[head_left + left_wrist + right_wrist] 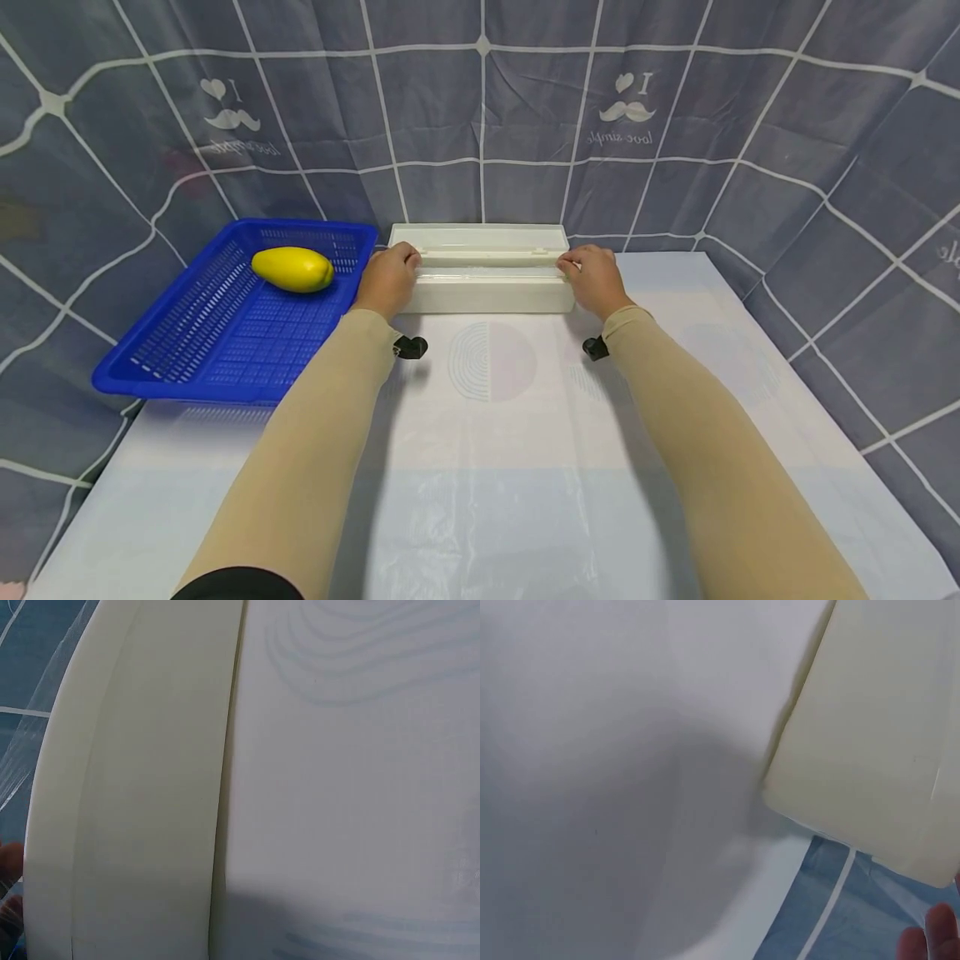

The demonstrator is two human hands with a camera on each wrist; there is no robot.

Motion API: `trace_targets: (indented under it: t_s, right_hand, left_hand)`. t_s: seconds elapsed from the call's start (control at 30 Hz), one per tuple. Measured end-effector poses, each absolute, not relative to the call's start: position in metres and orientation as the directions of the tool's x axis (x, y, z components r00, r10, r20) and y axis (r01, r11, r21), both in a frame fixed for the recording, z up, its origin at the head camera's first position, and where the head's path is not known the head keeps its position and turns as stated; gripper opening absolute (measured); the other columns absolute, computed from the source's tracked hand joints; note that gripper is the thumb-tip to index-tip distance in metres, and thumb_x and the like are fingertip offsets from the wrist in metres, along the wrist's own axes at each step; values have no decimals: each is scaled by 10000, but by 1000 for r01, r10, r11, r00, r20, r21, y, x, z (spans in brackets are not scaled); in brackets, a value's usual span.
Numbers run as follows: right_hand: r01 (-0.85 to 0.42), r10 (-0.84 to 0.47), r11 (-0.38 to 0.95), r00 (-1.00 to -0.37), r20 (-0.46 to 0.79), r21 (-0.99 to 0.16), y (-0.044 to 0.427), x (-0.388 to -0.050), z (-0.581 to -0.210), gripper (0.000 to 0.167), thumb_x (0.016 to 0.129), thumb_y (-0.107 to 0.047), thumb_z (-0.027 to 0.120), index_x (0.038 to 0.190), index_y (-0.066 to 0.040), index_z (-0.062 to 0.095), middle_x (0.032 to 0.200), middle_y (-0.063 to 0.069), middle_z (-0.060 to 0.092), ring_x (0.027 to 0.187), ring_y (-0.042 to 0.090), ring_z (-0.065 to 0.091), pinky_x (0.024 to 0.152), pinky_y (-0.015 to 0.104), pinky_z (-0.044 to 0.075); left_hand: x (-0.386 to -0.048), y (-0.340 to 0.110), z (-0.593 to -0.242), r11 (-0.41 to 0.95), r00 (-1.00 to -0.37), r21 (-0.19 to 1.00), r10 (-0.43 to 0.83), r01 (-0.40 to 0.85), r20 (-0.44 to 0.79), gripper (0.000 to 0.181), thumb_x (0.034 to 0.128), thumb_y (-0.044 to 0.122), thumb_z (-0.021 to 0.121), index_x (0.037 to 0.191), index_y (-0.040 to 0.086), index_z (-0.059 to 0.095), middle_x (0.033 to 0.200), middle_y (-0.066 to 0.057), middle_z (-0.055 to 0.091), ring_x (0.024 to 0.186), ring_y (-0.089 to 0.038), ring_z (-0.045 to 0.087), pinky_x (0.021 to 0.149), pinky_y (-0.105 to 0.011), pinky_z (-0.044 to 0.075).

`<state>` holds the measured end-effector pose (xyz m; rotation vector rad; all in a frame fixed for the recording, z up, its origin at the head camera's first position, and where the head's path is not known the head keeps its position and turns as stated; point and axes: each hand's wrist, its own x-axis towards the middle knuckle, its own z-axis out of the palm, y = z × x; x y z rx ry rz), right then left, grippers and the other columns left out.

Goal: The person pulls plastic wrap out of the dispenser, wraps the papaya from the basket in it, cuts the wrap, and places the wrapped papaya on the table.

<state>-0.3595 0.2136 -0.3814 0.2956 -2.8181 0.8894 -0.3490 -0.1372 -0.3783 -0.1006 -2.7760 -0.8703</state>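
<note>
Beige sleeves [307, 442] are stretched over the table [495, 517] toward the white box [487, 297] at its far side. Clear film [483, 272] appears to be pinched at either end by the fingers of the left hand [390, 277] and right hand [595, 279]. To avoid wrinkles, tension should be kept even between both ends, with the box left unshifted.

left sleeve [307, 450]: long, beige | right sleeve [708, 442]: same | left wrist-piece [410, 347]: black | right wrist-piece [596, 348]: black
</note>
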Motion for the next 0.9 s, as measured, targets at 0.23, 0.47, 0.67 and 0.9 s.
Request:
trace_targets:
  t_s: [0.23, 0.47, 0.67, 0.9]
  right_hand:
    - [-243, -120, 786, -962, 245, -568, 212, -357, -376, 346, 1102, -261, 561, 1282, -15, 725, 1366, 204, 672, 1392, 384, 489, 1222, 503, 324]
    - [-255, -111, 790, -954, 278, -558, 213, -354, -371, 343, 1100, -262, 561, 1265, -11, 728, 1263, 195, 712, 1291, 381, 548, 1163, 499, 372]
    - [-272, -117, 783, -948, 297, -559, 215, -354, -370, 332, 1102, -248, 557, 1248, -3, 726, 1211, 204, 739, 1215, 373, 646, 1264, 489, 295]
    - [-247, -96, 787, -954, 283, -566, 215, -351, -370, 333, 1112, -265, 533, 1250, -27, 721, 1151, 187, 751, 1014, 338, 659, 1009, 501, 493]
  left_hand:
    - [-344, -139, -370, 817, -959, 547, 23, 181, 283, 258, 1126, 253, 493, 1141, 70, 673, 1053, -131, 707, 1098, -345, 611, 1014, -494, 484]
    - [-340, -143, -355, 826, -970, 524, 104, 207, 219, 283, 1126, 262, 498, 1233, 65, 671, 1156, -131, 726, 1065, -330, 646, 1018, -497, 511]
    - [-340, -149, -348, 827, -978, 522, 169, 208, 121, 199, 1105, 180, 551, 1232, 69, 656, 1187, -127, 695, 1054, -307, 610, 1009, -473, 512]
    - [-340, -154, -347, 811, -981, 552, 163, 195, 108, 263, 1068, 92, 602, 1318, 40, 666, 1236, -141, 712, 1145, -320, 648, 1056, -479, 523]
